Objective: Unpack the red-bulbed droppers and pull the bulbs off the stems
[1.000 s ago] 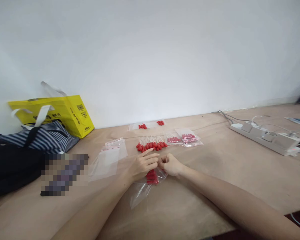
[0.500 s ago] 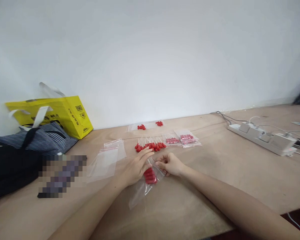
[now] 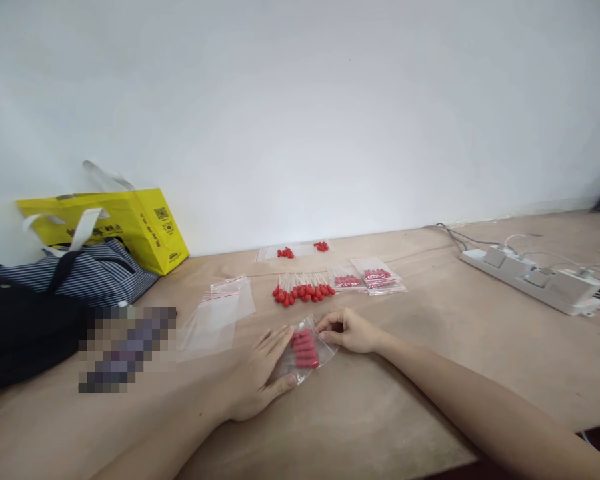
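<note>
A small clear zip bag (image 3: pixel 306 350) with several red pieces inside lies flat on the wooden table (image 3: pixel 430 360). My left hand (image 3: pixel 260 373) lies flat and open on the bag's left part, fingers stretched out. My right hand (image 3: pixel 347 330) pinches the bag's upper right corner, fingers curled. Just beyond them is a row of loose red-tipped pieces (image 3: pixel 303 291), and to their right lie filled zip bags (image 3: pixel 375 275).
Empty zip bags (image 3: pixel 215 320) lie to the left. A yellow bag (image 3: pixel 130 223), a striped bag (image 3: pixel 87 277) and dark cloth sit at far left. A white power strip (image 3: pixel 535 280) with cables is at right. More red pieces (image 3: pixel 303 250) lie by the wall.
The bag has been laid flat on the table. My left hand slid down and toward me, flattening onto the bag. My right hand stays at the bag's corner.
</note>
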The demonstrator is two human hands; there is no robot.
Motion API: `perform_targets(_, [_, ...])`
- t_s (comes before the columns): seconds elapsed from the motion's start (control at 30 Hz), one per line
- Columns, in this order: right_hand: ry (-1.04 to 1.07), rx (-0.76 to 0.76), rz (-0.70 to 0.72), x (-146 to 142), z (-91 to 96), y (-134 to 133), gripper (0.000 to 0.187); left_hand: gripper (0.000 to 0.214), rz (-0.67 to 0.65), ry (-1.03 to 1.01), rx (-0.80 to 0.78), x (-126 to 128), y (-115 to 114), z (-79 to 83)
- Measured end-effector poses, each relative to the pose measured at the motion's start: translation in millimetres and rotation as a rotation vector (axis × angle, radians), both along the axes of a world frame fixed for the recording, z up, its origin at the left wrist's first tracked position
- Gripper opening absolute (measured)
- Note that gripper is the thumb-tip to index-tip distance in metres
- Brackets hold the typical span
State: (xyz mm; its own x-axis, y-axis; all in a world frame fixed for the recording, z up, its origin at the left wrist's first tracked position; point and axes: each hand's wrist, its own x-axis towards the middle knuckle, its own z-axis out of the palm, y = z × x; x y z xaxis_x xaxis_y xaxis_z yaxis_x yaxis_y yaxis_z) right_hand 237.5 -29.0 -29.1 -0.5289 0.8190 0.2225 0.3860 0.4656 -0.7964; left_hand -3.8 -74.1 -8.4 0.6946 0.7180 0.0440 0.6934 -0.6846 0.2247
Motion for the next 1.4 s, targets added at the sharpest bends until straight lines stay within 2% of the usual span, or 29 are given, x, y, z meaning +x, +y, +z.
perform_targets(0.07, [0.014,-0.006,0.033,1,0.9,0,0.021,0.068,-0.037,-0.006,-0.001,0,4,0.7])
perform_targets(0.2, [-0.051,0.121,0.043,1,3.8,-2,0.017,0.068,-0.086,-0.004,0.005,-1,9,-0.5])
perform_targets(0.33, [-0.083,0.164,0.043,-2,6.2,-3,0.021,0.067,-0.107,0.001,0.024,0,8,0.8])
perform_targets(0.53, [-0.012,0.314,0.014,-6,7.3,-7,0.032,0.064,-0.075,0.044,-0.028,6,2,12.3])
perform_targets(0.67, [0.02,0.293,0.072,-8,6.6,-10,0.043,0.067,-0.051,0.07,-0.052,7,1,14.0])
perform_targets(0.8, [-0.153,0.28,0.162,-8,11.4,-15,0.049,0.065,-0.059,0.046,-0.03,6,1,12.6])
perform_targets(0.93, [-0.382,0.432,0.142,-9,17.9,-22,0.048,0.065,-0.047,0.068,-0.021,6,2,11.3])
perform_targets(1.07, [-0.469,0.554,0.127,-11,22.4,-26,0.043,0.065,-0.049,0.066,-0.008,4,3,9.1])
perform_targets(1.13, [-0.452,0.493,0.102,-14,23.7,-27,0.042,0.064,-0.061,0.051,0.006,3,4,8.2])
perform_targets(1.4, [-0.264,0.033,-0.062,-27,28.8,-29,0.021,0.066,-0.036,0.083,-0.018,4,5,8.6])
